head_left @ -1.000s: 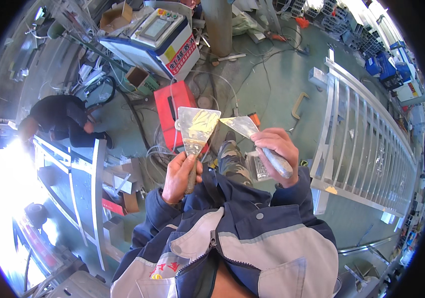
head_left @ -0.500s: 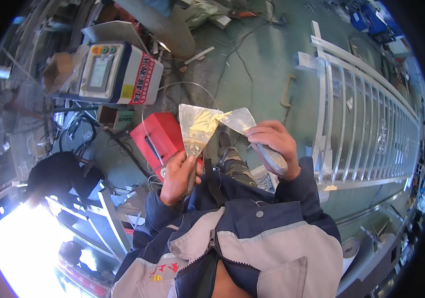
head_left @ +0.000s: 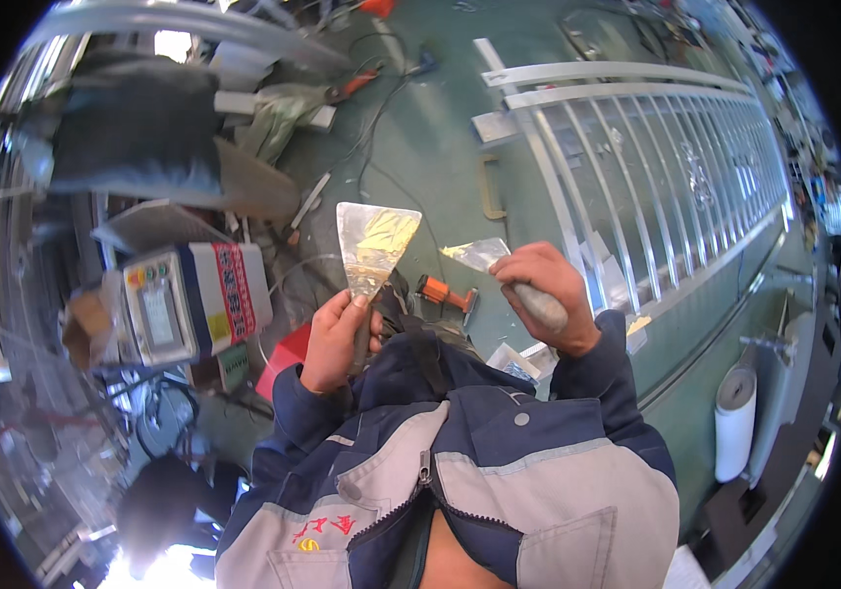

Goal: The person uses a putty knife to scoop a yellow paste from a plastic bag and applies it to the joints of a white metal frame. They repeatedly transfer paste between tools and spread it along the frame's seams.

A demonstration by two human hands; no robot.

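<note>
My left hand (head_left: 334, 339) is closed round the handle of a wide putty knife (head_left: 359, 267), its blade pointing away from me. Yellow putty (head_left: 389, 234) is smeared over that blade. To the right, my right hand (head_left: 548, 294) grips a smaller putty knife (head_left: 484, 254) by its rounded grey handle. Its blade is turned toward the wide one, with a little yellow putty at the tip. A gap separates the two blades. Both tools are held in front of my body, above the floor.
A white metal railing (head_left: 636, 187) lies at the right. An orange power tool (head_left: 446, 294) is on the floor beyond my hands. To the left stand a control box with a screen (head_left: 160, 309) and a red case (head_left: 285, 360). Cables (head_left: 366, 147) trail across the floor; a white roll (head_left: 734, 422) is at the far right.
The smaller putty knife has come away from the wide blade it was touching, and the hands are farther apart. The view has swung, showing the orange tool and more of the floor.
</note>
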